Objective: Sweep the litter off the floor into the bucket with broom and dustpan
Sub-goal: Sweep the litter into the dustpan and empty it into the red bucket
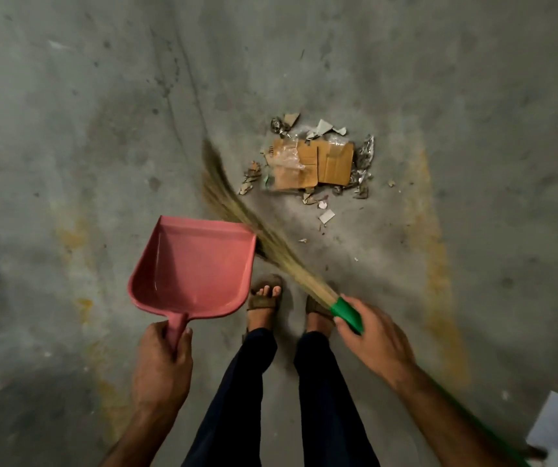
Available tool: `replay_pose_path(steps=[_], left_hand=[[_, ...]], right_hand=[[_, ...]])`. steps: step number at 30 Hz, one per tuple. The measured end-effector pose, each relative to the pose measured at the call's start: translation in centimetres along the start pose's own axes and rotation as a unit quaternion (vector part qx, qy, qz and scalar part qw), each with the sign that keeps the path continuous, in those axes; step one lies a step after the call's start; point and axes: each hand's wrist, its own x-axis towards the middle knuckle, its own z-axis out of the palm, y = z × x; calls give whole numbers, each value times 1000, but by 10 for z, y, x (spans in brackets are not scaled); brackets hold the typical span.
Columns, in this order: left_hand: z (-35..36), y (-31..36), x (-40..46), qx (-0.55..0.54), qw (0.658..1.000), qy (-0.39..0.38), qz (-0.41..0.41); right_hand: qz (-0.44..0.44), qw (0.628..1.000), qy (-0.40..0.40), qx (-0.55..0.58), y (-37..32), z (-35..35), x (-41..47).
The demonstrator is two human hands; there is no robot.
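The litter [316, 161] lies in a loose pile on the grey concrete floor [68, 129], ahead of the person's two sandalled feet [264, 301]. The pile consists of flattened brown cardboard [321, 163], clear plastic film, torn white paper and crumpled foil-like scraps. Small fragments are scattered between the pile and the feet. Yellowish stains mark the floor to the left and right of the standing position. A white sheet [555, 423] lies at the lower right edge of the view. No writing can be read on the cardboard.

The broom [237, 210] is held by the right hand [372, 335], whose fingers wrap the green handle collar. Its long axis runs diagonally from lower right to upper left. The grass bristles point away from the person, ending just left of the pile; they are blurred.

The pink dustpan [190, 267] is held by the left hand [163, 362], gripping its handle. The pan's open mouth points forward and slightly right, near the bristles. Nothing lies between the pan and the pile except the broom.
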Motion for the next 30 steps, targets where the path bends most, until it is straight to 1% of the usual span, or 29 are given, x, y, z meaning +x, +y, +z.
replay_pose_path(steps=[3,6,8,10,14,16,19,23,25,27,30], left_hand=[[-4,-8,9,7,1000,12,-6],[-5,-21,17,15,1000,10,-14],[-5,-24,19,31,999,1,-9],[-3,-20,19,42,999,-6,6],[7,-8,18,44,999,-16,17],[16,-5,19,36,999,-29,15],[26,4,20,28,998,-49,23],[34,19,23,41,997,-46,46],[37,23,26,32,998,-42,46],[40,24,29,22,998,-37,50],[44,21,37,13,998,-36,42]], right_hand=[[-3,999,-35,-3,-42,22,54],[63,996,-52,25,-64,33,99],[125,988,-54,69,-54,42,112],[178,974,-54,132,-30,49,106],[218,957,-57,185,18,43,44],[211,950,-54,222,35,31,5],[179,949,-65,253,56,16,-41],[154,957,-53,242,67,-15,-77],[141,962,-48,227,66,-35,-78],[128,972,-34,192,61,-53,-60],[82,989,30,123,54,-74,2]])
